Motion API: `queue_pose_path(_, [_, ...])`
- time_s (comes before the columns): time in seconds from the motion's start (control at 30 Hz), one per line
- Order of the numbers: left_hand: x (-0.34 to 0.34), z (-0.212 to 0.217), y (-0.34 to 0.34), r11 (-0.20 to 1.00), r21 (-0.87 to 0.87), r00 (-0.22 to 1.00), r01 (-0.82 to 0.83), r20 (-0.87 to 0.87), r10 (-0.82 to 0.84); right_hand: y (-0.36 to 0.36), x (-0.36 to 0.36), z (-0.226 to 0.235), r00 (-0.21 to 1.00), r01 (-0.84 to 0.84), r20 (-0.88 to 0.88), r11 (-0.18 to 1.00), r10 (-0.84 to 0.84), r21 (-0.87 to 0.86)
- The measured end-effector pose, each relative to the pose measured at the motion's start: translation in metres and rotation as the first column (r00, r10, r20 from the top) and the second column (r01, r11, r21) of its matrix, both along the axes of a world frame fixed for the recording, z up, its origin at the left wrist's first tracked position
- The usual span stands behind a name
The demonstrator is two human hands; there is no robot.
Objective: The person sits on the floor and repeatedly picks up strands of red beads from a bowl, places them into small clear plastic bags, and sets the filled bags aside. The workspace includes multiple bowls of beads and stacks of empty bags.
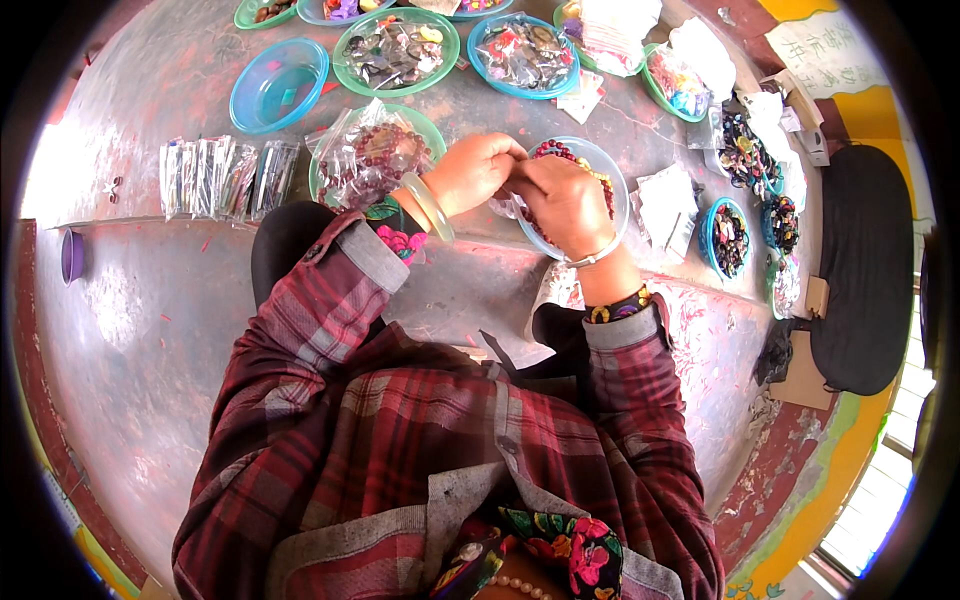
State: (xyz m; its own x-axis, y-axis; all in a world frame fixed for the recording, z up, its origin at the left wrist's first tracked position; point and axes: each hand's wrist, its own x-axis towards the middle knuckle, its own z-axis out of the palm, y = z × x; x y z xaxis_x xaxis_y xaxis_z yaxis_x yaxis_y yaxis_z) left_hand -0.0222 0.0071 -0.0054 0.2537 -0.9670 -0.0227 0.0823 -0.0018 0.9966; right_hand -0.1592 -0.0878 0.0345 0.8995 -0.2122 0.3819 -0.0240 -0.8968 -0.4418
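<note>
My left hand [468,172] and my right hand [568,205] meet fingertip to fingertip, both closed in a pinch. Whatever sits between the fingers is hidden or too small to name. A bit of clear plastic [507,209] shows just below them. Under my right hand stands a pale translucent bowl [621,185], partly covered by it, with dark red and yellow beads [556,150] inside. Beside my left wrist, a green bowl [436,128] holds dark red bead strings [385,150] in clear plastic bags.
Flat plastic packets [225,178] lie in a row at left. Behind are an empty blue bowl [240,112], a green bowl [343,75] and a blue bowl [572,82] of bagged trinkets. White packets [667,208] and a small blue bowl [706,245] sit at right.
</note>
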Motion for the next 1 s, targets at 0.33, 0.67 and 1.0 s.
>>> queue_pose_path(0.33, [0.020,0.052,0.015,0.999,0.032,0.949,-0.010,-0.313,0.019,-0.033,-0.026,0.019,0.983,0.163,-0.101,0.465,-0.155,0.870])
queue_pose_path(0.67, [0.025,0.046,0.014,0.994,0.027,0.899,-0.109,-0.423,0.110,-0.031,-0.020,0.012,0.955,0.296,-0.271,0.292,-0.123,0.910])
queue_pose_path(1.0, [0.019,0.041,0.011,0.996,0.030,0.895,-0.082,-0.437,0.087,-0.025,-0.012,-0.008,0.937,0.346,-0.289,0.390,-0.199,0.853])
